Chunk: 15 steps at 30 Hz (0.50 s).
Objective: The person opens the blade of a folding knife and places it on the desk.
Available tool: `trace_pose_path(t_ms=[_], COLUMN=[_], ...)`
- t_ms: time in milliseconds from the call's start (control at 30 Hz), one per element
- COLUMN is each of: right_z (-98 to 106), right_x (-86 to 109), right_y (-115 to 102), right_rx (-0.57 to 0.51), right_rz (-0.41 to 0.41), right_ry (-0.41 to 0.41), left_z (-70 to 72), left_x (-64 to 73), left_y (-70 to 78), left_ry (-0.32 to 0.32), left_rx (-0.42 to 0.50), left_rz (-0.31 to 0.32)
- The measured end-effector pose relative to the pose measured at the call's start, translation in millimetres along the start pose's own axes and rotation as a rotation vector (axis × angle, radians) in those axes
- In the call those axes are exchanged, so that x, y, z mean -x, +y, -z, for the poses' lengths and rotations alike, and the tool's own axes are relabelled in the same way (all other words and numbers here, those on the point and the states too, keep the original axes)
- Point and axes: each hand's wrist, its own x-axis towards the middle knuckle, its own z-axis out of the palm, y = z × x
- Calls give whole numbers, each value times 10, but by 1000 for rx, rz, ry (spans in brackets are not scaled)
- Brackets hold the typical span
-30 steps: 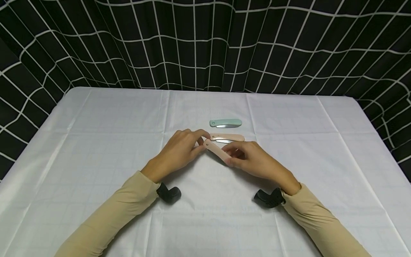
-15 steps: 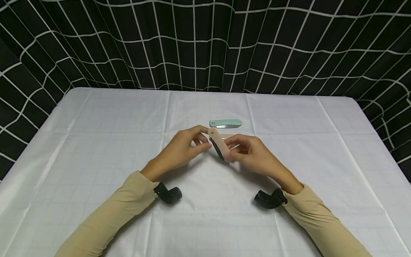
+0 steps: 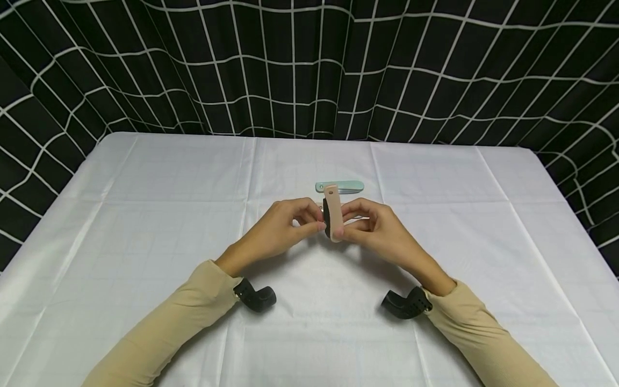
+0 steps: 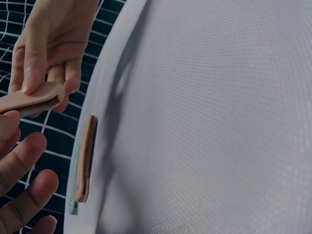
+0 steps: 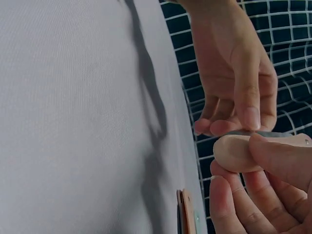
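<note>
A pale pink folding knife, its blade folded against the handle, is held up almost vertically between my hands above the table. My right hand grips it near the lower end of the handle, thumb on the near face, as the right wrist view also shows. From the other side, my left hand pinches at the blade edge with thumb and index finger; its other fingers are loosely bent in the left wrist view. Behind lies a second pink folding knife, mostly hidden in the head view, and a mint-green folding knife.
A white cloth with fold creases covers the table. A black curtain with a white grid hangs behind the far edge. Each wrist wears a black strapped camera, the left one and right one.
The held pink knife has swung from slanting to nearly upright and risen, showing its dark blade edge to the left. The left fingers moved from its pivot end to the blade edge.
</note>
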Motion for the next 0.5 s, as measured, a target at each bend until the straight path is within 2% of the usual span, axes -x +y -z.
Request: trace_pose_path(t_ms=[267,500], right_z=[-29,-41], right_x=[12,10], right_y=[-5,1], right_rx=[-31,-36], right_rz=[24,19], right_ry=[-21,-42], left_z=[-19,-1], left_x=[3,10], left_y=[13,27], left_ry=[-33,-49], left_rx=[10,-30], left_rz=[-14,8])
